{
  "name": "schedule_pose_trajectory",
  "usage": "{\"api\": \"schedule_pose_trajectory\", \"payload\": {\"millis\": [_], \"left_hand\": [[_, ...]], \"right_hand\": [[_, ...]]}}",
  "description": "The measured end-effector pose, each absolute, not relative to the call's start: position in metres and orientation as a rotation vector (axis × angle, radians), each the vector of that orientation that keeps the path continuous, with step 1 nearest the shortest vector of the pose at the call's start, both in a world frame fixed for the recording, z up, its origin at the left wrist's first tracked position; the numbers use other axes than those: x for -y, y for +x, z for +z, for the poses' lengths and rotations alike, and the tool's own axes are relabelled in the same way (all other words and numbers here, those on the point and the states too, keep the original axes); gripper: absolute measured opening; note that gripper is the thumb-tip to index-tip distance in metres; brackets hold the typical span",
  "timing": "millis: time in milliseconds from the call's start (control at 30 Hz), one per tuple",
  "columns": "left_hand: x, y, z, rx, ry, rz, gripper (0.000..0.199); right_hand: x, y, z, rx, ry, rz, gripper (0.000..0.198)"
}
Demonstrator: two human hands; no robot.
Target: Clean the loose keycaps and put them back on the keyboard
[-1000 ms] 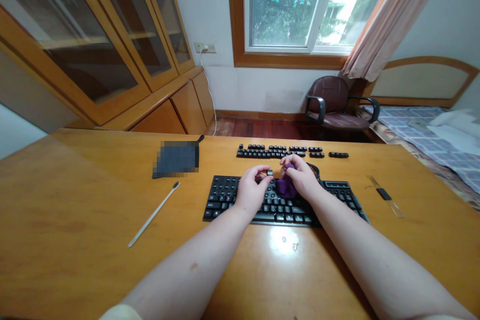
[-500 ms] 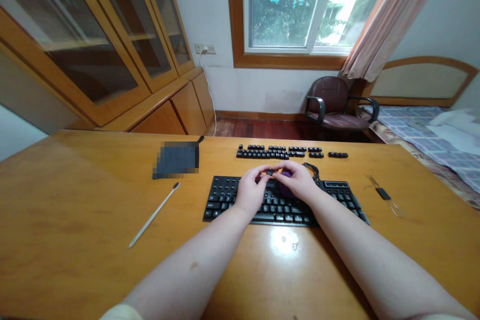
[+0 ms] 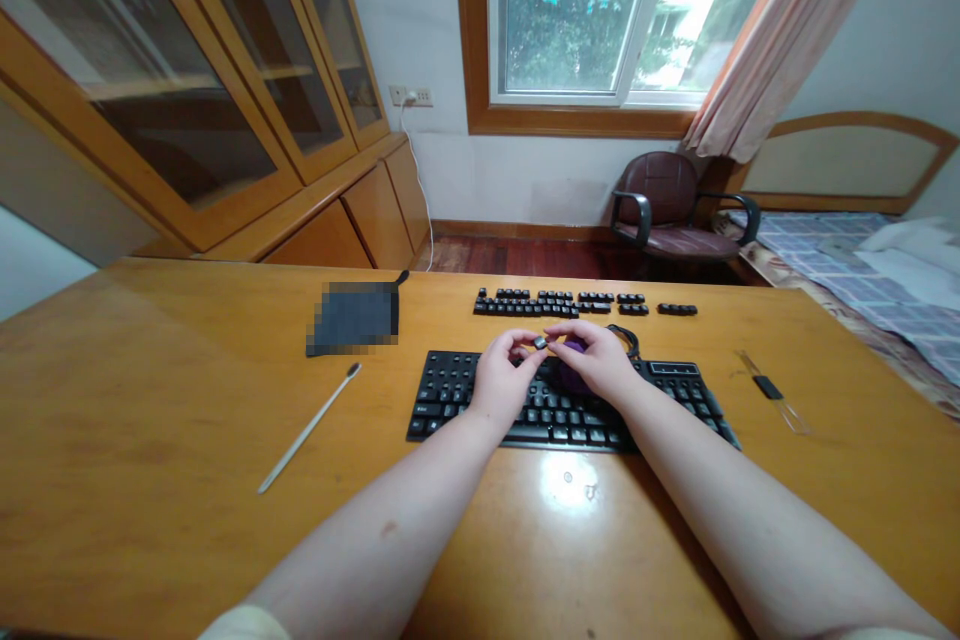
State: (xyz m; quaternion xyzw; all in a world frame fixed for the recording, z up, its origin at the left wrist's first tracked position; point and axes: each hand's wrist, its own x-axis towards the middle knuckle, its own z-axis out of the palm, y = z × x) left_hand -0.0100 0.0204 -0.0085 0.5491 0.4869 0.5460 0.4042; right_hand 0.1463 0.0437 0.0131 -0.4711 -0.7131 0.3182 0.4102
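Between my hands, above the keyboard's back edge, is a small black keycap [image 3: 541, 343] with a bright reflection on its face. My left hand [image 3: 501, 377] pinches it with closed fingertips. The fingers of my right hand [image 3: 601, 360] are bent, and their tips meet the keycap from the other side. A purple soft-looking wad [image 3: 574, 376] shows under the right fingers, partly hidden; its exact kind cannot be made out. Below both hands lies the black keyboard [image 3: 559, 435], with some keys off in its upper rows.
Loose keycaps [image 3: 525, 309] stand in rows near the desk's far edge. A coiled cable [image 3: 628, 338] lies behind the keyboard. Left are a long white-handled brush [image 3: 307, 432] and a dark pouch [image 3: 356, 318]. A wire keycap puller [image 3: 767, 387] lies on the right of the desk [image 3: 187, 420].
The keycap has turned slightly between my fingertips, so its face now catches the light. Both hands stay in almost the same place.
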Motion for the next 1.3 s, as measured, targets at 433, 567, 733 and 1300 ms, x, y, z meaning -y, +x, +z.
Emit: {"api": "schedule_pose_trajectory", "payload": {"millis": [433, 567, 733, 1300], "left_hand": [[-0.021, -0.012, -0.011, -1.267, 1.517, 1.381, 0.024], [-0.021, -0.011, -0.011, -1.238, 1.492, 1.364, 0.025], [-0.020, -0.010, -0.010, -1.266, 1.477, 1.339, 0.021], [-0.021, -0.011, -0.012, -1.270, 1.552, 1.327, 0.024]], "right_hand": [[-0.044, 0.148, 0.013, 1.862, -1.141, 0.813, 0.020], [-0.044, 0.147, 0.013, 1.855, -1.180, 0.787, 0.019], [-0.045, 0.153, 0.024, 1.875, -1.227, 0.660, 0.018], [-0.047, 0.157, 0.032, 2.071, -1.181, 0.636, 0.014]]}}
